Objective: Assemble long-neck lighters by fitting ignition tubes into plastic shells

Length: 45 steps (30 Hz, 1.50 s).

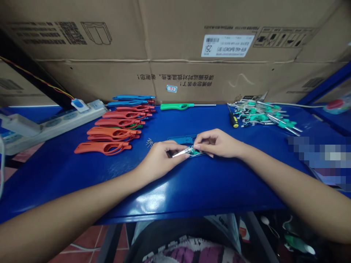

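Observation:
At the middle of the table, my left hand (pixel 161 157) is closed on a small silver lighter insert (pixel 182 151) with a green part and thin white wires. My right hand (pixel 216 143) pinches at its green, wired end, where the fingers partly hide the detail. A blue lighter shell half (pixel 181 140) lies just behind my hands, partly covered by them. To the left of it is a small heap of screws (pixel 149 142).
Orange, red and blue lighter shells (pixel 102 147) lie stacked at left, beside a power strip (pixel 63 122). A green lighter (pixel 175 106) rests along the back cardboard. At right are a screwdriver (pixel 233 119) and a pile of metal-tubed inserts (pixel 257 113).

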Each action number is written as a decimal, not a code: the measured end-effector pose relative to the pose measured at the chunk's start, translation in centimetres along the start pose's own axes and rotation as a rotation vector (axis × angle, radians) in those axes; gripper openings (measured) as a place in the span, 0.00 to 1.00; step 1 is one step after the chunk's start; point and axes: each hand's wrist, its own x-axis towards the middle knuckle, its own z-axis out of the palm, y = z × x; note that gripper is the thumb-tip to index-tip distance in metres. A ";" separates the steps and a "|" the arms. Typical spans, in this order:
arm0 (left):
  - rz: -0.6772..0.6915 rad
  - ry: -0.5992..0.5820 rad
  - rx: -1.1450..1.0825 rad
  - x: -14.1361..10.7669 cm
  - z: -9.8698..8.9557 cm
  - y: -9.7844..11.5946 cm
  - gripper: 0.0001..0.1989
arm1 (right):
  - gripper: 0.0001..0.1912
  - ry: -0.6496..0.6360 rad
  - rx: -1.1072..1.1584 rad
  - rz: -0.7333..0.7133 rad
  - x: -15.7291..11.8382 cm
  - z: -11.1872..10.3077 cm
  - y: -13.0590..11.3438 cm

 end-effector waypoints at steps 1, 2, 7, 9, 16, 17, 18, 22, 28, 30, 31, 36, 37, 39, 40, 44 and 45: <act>0.000 0.000 0.000 0.0 0.0 0.0 0.11 | 0.17 -0.003 -0.002 -0.001 0.0 0.0 0.0; 0.000 -0.001 0.000 0.1 0.1 0.0 0.11 | 0.17 -0.006 -0.001 -0.002 0.0 0.1 0.1; 0.001 -0.016 -0.009 0.1 0.1 0.1 0.11 | 0.17 -0.028 0.012 0.006 -0.1 0.2 0.0; 0.009 -0.022 -0.013 0.1 0.0 0.2 0.12 | 0.17 -0.032 0.016 0.004 -0.1 0.2 -0.1; 0.007 -0.026 0.008 0.0 -0.1 0.2 0.11 | 0.18 0.011 0.015 -0.008 -0.1 0.3 -0.1; 0.009 -0.024 0.008 0.0 0.0 0.2 0.11 | 0.18 0.015 0.015 -0.002 -0.1 0.4 -0.2; 0.010 -0.022 0.006 0.0 0.0 0.2 0.11 | 0.18 0.020 0.019 0.004 -0.1 0.5 -0.2; 0.001 -0.022 -0.012 0.0 0.1 0.1 0.11 | 0.19 0.025 0.049 0.022 -0.1 0.7 -0.3; 0.021 -0.021 0.026 -0.1 -0.2 0.2 0.11 | 0.18 0.029 0.036 0.005 -0.1 0.7 -0.5; 0.042 -0.001 0.070 -0.1 -0.6 0.5 0.11 | 0.17 0.045 0.035 0.010 -0.1 0.7 -0.4; 0.053 0.012 0.097 -0.1 -0.9 0.6 0.12 | 0.17 0.062 0.032 0.017 0.0 0.7 -0.4; 0.036 -0.034 0.327 0.0 -2.5 1.6 0.08 | 0.17 0.135 0.032 0.066 0.1 0.6 -0.4; 0.030 -0.059 0.381 0.0 -2.8 1.7 0.08 | 0.17 0.136 0.035 0.073 0.1 0.6 -0.4; 0.048 -0.102 0.474 0.0 -3.1 1.8 0.07 | 0.16 0.137 0.041 0.078 0.1 0.5 -0.4; 0.068 -0.119 0.506 0.0 -3.1 1.8 0.06 | 0.16 0.138 0.042 0.079 0.1 0.5 -0.4; 0.089 -0.162 0.499 0.0 -2.9 1.5 0.05 | 0.15 0.138 0.017 0.077 0.0 0.6 -0.4; 0.083 -0.161 0.487 0.1 -2.9 1.4 0.06 | 0.15 0.139 0.008 0.074 0.0 0.6 -0.3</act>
